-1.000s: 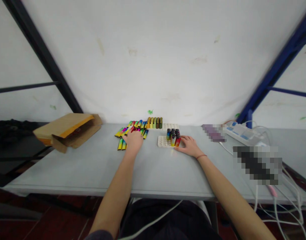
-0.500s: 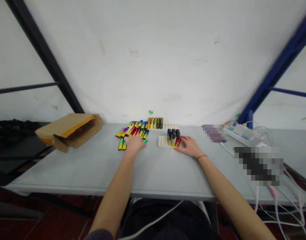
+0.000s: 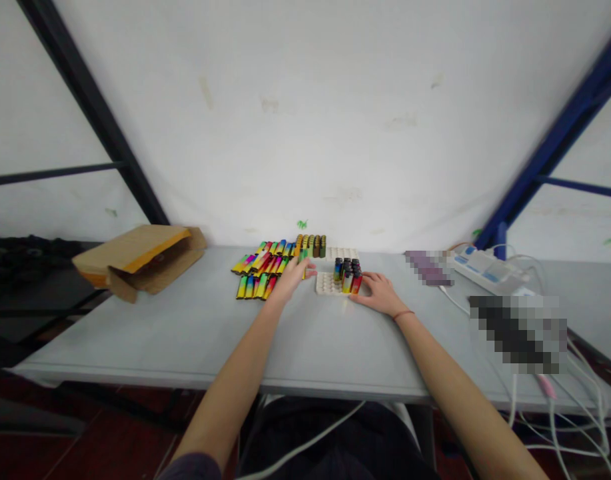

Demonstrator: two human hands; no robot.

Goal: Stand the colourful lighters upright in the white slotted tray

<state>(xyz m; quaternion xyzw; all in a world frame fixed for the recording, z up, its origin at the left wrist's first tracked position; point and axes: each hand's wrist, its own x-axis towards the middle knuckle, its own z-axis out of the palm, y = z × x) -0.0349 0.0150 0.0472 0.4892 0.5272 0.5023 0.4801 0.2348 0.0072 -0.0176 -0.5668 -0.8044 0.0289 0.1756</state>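
Note:
My left hand is raised a little over the table, its fingers closed on a green lighter. Left of it, several bright multicoloured lighters lie in rows. A white tray with round holes is to the right of that hand. Several lighters with black tops stand upright in the tray's right part; holes at its left show bare. My right hand is round the tray's right end, thumb at the front corner and fingers behind, against the red lighter.
Behind the loose lighters stands a block of upright yellow-brown lighters. Another white tray lies by the wall. An open cardboard box is at the left. On the right are a power strip and white cables.
My left hand has come up from the front row of lighters and moved right toward the tray, with a green lighter in it. My right hand has stayed at the tray.

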